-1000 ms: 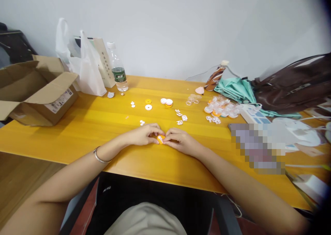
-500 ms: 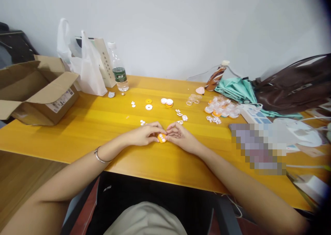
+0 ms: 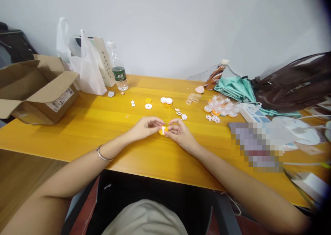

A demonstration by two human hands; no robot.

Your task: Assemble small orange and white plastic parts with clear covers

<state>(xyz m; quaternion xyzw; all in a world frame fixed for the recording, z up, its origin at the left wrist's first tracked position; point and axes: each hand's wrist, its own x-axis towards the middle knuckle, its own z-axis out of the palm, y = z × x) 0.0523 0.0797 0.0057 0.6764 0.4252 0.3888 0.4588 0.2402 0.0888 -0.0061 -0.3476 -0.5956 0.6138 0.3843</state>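
Observation:
Between my hands, above the near middle of the table, is a small yellow disc (image 3: pixel 163 130) with white round pieces on its face. My left hand (image 3: pixel 147 127) grips its left edge, thumb in front and fingers behind. From the other side my right hand (image 3: pixel 180 133) pinches the right edge, its index finger raised and bent. Beyond them lie a yellow ring (image 3: pixel 148 100), a white ring (image 3: pixel 148 106) and a few white and yellow round parts (image 3: pixel 168 101). White lattice pieces (image 3: pixel 184 117) rest just past my right hand. Two tiny white pieces (image 3: pixel 132 103) lie further left.
An open cardboard box (image 3: pixel 38 93), a white plastic bag (image 3: pixel 89 69) and a water bottle (image 3: pixel 119 69) stand at left. To the right are clustered clear-and-orange cases (image 3: pixel 222 106), a brown drink bottle (image 3: pixel 215 76), teal fabric (image 3: pixel 234 88), a brown bag (image 3: pixel 292 86) and a blurred-out flat object (image 3: pixel 256 147).
Both hands have moved slightly away from me, carrying the yellow disc, and its face is tilted differently. My left fingers have shifted on its edge.

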